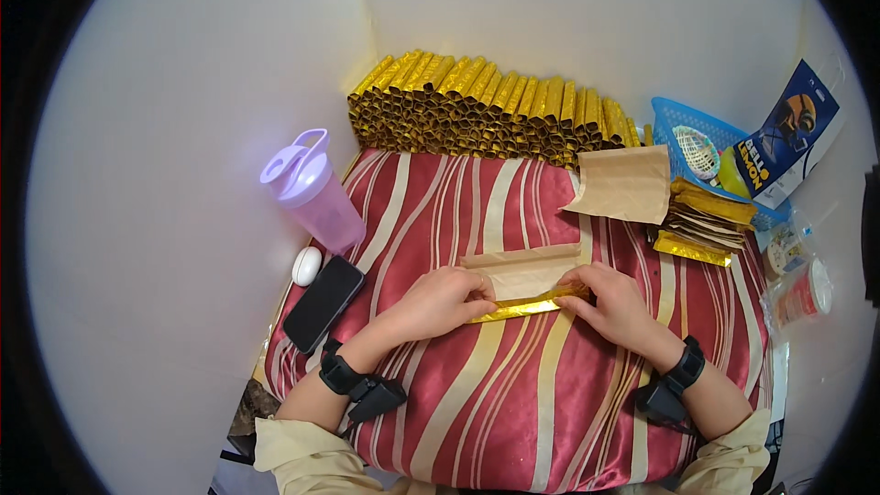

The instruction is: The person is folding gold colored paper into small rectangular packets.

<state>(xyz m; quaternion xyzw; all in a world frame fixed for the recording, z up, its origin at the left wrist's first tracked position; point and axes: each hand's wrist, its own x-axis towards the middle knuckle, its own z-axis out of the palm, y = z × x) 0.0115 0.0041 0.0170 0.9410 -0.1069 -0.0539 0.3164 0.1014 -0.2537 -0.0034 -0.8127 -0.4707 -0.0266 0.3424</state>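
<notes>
A sheet of gold foil paper with a brown paper back (522, 273) lies on the red striped cloth in front of me. Its near edge is folded over into a narrow shiny gold strip. My left hand (449, 301) pinches the left end of that fold, and my right hand (605, 301) pinches the right end. Beyond the sheet, a large stack of rolled gold paper tubes (486, 105) stands against the back wall. One loose brown sheet (625, 185) lies to the right, next to a pile of folded gold and brown sheets (706, 220).
On the left are a purple shaker bottle (316, 192), a black phone (324, 302) and a white oval case (307, 266). A blue basket (674, 124) holding a dark blue packet (790, 133) stands at the back right. Plastic-wrapped cups (802, 298) sit at the right edge.
</notes>
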